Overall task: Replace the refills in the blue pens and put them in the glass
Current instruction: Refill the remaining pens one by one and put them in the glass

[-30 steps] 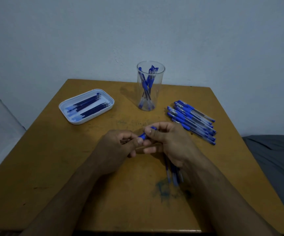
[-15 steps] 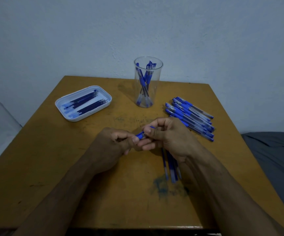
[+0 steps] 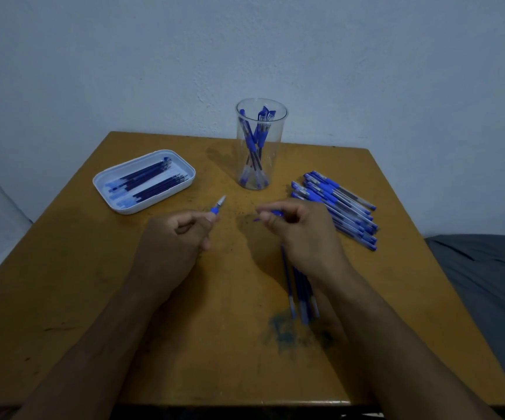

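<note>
left hand [image 3: 181, 234] pinches the pen tip piece [image 3: 218, 206]; right hand [image 3: 299, 231], at its 3 o'clock, curls round the barrel [image 3: 271, 214]. light, stiff, slick plastic, best held mid-shaft. glass [image 3: 260, 147] stands at 12 o'clock.

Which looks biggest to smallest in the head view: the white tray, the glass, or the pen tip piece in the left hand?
1. White tray
2. Glass, close to the tray, so unsure
3. Pen tip piece

Clear glossy plastic glass [image 3: 260, 165], smooth white plastic tray [image 3: 105, 181], scuffed matt wooden table [image 3: 93, 292].
</note>
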